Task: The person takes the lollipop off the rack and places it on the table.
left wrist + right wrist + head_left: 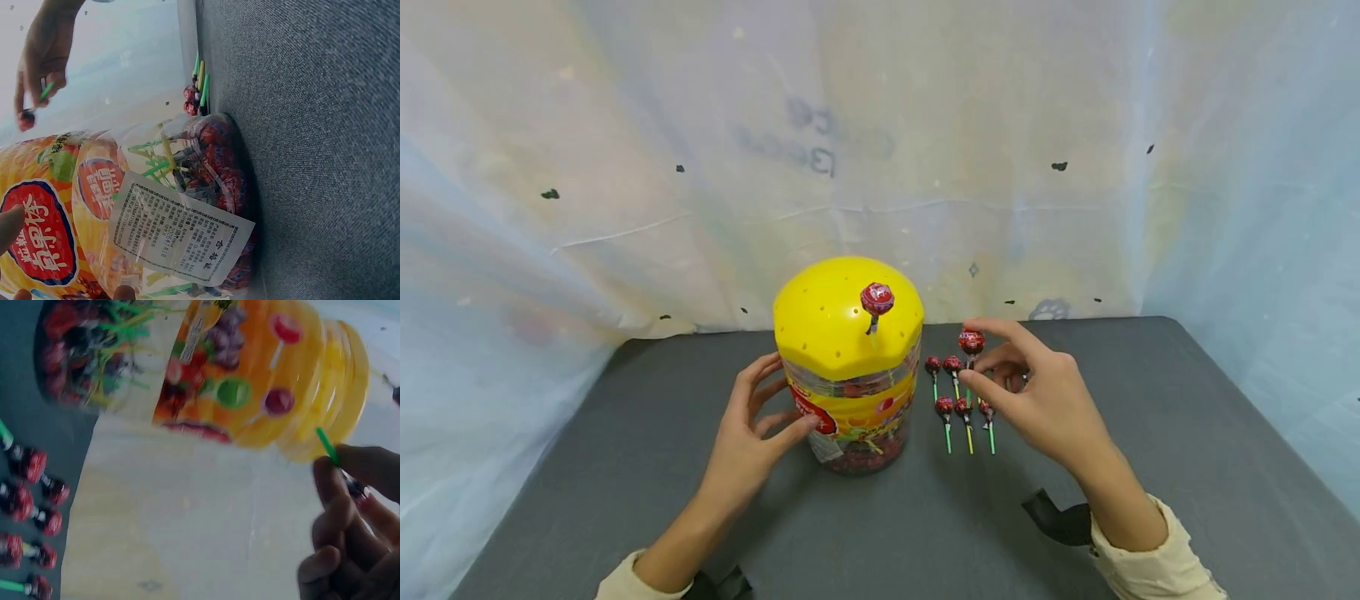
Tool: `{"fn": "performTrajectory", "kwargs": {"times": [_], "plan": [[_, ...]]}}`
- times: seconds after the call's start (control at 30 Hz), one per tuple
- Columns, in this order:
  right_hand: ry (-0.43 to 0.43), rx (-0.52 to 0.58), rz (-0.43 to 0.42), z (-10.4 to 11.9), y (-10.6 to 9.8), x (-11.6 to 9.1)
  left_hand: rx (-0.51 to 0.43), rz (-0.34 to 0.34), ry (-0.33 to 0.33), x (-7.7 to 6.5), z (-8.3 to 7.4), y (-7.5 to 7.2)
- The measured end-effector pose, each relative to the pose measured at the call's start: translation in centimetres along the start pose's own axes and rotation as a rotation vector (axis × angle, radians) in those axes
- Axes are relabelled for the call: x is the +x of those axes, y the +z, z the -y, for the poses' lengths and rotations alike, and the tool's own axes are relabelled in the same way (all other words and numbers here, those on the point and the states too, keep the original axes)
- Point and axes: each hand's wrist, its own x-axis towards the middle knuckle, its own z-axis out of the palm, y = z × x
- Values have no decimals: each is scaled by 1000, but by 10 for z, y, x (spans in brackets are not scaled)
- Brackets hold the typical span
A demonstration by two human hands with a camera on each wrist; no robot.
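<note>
A clear plastic candy jar (891,408) with a yellow domed lid (820,312) stands upright on the table, lollipops visible inside its lower part. One red-wrapped lollipop (877,298) stands up from a hole in the lid. My left hand (748,425) holds the jar's left side, fingers round it and thumb on the label. Right of the jar, my right hand (1048,400) pinches another red lollipop (972,341) above the table. In the right wrist view its green stick (326,447) shows between thumb and finger.
Several lollipops (944,406) lie in rows on the grey table (880,542), right of the jar and partly under my right hand. A printed curtain (880,167) hangs behind the table and along its sides. A white paper slip (181,231) shows on the jar.
</note>
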Motion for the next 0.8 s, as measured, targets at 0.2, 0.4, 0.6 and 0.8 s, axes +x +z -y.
{"fn": "performTrajectory", "kwargs": {"times": [0.2,0.4,0.6,0.8], "plan": [[62,-66,118,-21,-16,0,0,-1,-20,-2,-2,-1],[144,-101,243,-35,-23,3,2,0,-15,-1,-3,-3],[208,-104,336,-51,-20,6,12,1,-13,0,-4,-2],[230,-110,404,-63,-16,4,4,2,-15,-1,-4,0]]}}
